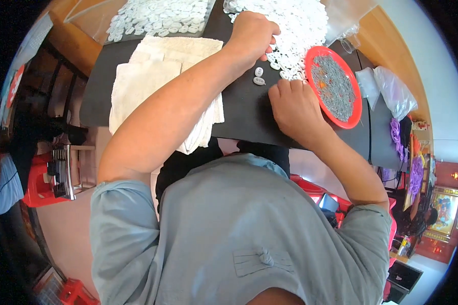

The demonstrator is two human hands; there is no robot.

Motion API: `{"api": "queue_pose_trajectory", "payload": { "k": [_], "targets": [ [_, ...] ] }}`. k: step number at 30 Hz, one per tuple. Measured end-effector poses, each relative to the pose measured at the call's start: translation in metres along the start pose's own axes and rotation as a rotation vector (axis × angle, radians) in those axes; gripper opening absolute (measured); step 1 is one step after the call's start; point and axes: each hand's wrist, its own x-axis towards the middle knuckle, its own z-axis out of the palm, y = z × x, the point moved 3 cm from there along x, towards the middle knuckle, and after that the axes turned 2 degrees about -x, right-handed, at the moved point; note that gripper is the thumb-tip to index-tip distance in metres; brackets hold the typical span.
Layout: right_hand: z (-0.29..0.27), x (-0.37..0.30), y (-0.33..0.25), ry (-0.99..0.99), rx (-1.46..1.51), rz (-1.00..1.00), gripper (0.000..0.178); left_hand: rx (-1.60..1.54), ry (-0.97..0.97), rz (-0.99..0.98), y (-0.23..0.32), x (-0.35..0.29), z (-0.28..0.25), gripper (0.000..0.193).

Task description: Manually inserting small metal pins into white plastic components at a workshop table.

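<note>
Two small white oval pieces (259, 76) lie on the black table (239, 114), one just above the other, between the person's two hands. The left hand (250, 36) rests knuckles-up at the near edge of a large heap of white pieces (297, 28); its fingers curl down into the pile, and whether they pinch anything cannot be told from here. The right hand (296, 109) lies on the table just right of the two loose pieces, loosely fisted with the fingertips tucked under — what it holds, if anything, is hidden.

Touching the heap on its right side sits a round red plate (358, 104), filled with small grey metal bits (333, 86); the right hand's knuckles are just beside the plate's near-left rim. Left of the left forearm a folded white towel (147, 81) hangs over the table's front edge. Behind the towel, at the far-left of the table, a clear plastic sheet carries a second spread of white pieces (160, 15).

Past the red plate, at the table's right end, lie crumpled clear plastic bags (389, 89), with purple flower-like things (395, 133) just below them. The person wears a grey-blue shirt (239, 229) — it fills the lower part of the view. Red plastic stools (38, 188) stand on the floor to the left.
</note>
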Motion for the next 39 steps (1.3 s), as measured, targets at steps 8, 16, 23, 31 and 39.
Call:
{"api": "queue_pose_trajectory", "payload": {
  "k": [8, 16, 23, 31, 39],
  "targets": [
    [-0.008, -0.049, -0.002, 0.094, 0.248, 0.005, 0.019, -0.086, -0.026, 0.012, -0.010, 0.009, -0.001, 0.015],
    [-0.005, -0.065, 0.001, 0.348, 0.442, 0.225, 0.031, -0.057, -0.022, -0.012, -0.004, 0.007, -0.002, 0.018],
    [-0.012, -0.068, -0.011, 0.336, 0.456, 0.258, 0.034, -0.034, -0.025, -0.008, -0.007, 0.007, -0.003, 0.020],
    [-0.005, -0.077, -0.013, 0.342, 0.471, 0.284, 0.036, 0.009, -0.007, -0.004, -0.007, 0.007, -0.002, 0.021],
    [-0.010, -0.078, -0.015, 0.398, 0.544, 0.270, 0.034, 0.025, -0.015, -0.002, -0.006, 0.007, -0.003, 0.022]
  ]
}}
